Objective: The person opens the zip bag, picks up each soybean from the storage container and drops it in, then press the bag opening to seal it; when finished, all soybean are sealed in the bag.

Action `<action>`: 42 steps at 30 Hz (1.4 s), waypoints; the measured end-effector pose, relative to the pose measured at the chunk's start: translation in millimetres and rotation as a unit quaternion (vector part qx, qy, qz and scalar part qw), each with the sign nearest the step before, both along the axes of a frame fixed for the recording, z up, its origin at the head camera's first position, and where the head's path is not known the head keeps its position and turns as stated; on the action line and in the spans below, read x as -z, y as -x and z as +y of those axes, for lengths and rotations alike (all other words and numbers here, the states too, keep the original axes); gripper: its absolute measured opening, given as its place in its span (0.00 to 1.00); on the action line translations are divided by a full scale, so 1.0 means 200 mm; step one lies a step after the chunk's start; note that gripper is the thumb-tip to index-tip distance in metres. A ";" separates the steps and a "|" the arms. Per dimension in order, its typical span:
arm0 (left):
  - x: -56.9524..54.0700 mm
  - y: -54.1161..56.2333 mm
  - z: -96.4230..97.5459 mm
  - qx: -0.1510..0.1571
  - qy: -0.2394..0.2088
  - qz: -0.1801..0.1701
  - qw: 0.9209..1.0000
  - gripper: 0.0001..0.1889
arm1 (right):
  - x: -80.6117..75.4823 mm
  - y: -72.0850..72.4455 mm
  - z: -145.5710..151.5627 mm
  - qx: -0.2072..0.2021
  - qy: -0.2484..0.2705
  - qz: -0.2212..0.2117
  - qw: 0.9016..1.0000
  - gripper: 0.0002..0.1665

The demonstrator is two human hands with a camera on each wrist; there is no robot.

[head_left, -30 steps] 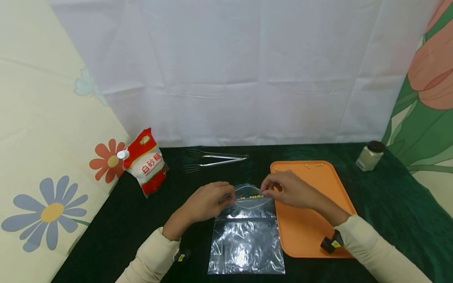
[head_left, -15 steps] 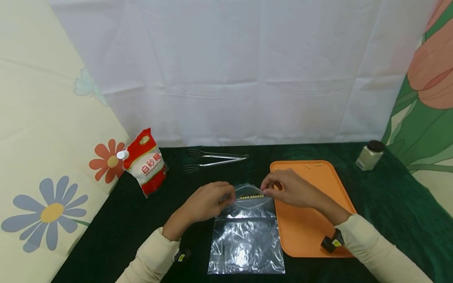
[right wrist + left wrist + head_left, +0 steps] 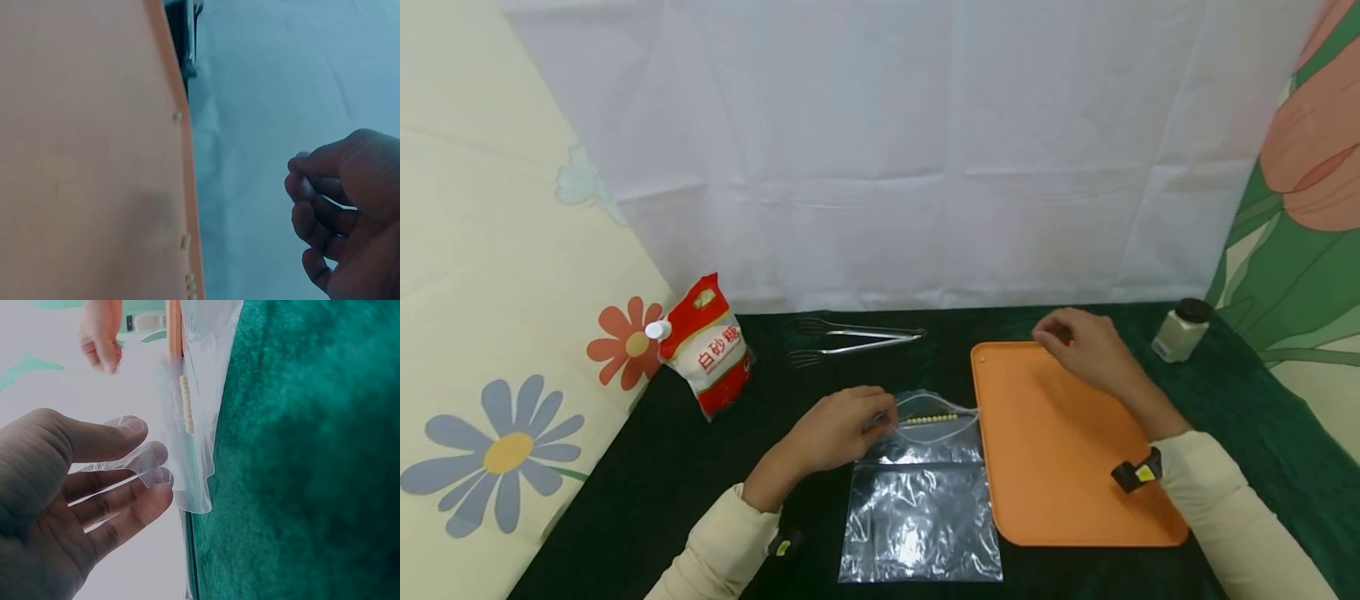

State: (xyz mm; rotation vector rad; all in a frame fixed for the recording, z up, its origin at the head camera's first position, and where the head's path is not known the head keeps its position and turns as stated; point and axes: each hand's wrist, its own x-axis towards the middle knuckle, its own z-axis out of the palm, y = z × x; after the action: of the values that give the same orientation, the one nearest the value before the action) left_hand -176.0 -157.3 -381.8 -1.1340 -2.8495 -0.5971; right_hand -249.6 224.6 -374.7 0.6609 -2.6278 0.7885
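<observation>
A clear zip bag [image 3: 917,521] lies flat on the dark green cloth, its mouth spread apart. Just inside the mouth sits a row of small round pale yellow beans [image 3: 931,419]. My left hand [image 3: 842,423] pinches the left edge of the mouth; in the left wrist view the film [image 3: 150,464] shows between thumb and fingers. Over the far edge of the orange tray [image 3: 1067,467] hovers my right hand [image 3: 1090,354], fingers loosely curled, with nothing visible between them. A few beans [image 3: 185,242] lie along the tray's far rim in the right wrist view.
Metal tongs [image 3: 861,337] lie behind the bag. At the back left leans a red and white sugar pouch [image 3: 711,346] with a white cap. A small jar [image 3: 1182,331] with a dark lid stands at the back right. A white sheet hangs behind.
My right hand has let go of the bag mouth and moved right and away to the tray's far edge. The beans have gathered into a neat row. My left hand stays in place.
</observation>
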 end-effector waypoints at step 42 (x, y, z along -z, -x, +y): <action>0.00 0.00 0.00 0.010 -0.007 0.004 1.000 0.06 | 0.18 0.10 0.15 0.072 -0.121 -0.092 0.986 0.11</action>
State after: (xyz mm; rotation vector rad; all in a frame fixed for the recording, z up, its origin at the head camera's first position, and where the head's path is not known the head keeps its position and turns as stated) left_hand -175.4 -157.8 -381.5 -1.1628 -2.8266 -0.6109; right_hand -269.0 254.6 -411.4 0.4705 -2.9309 0.5140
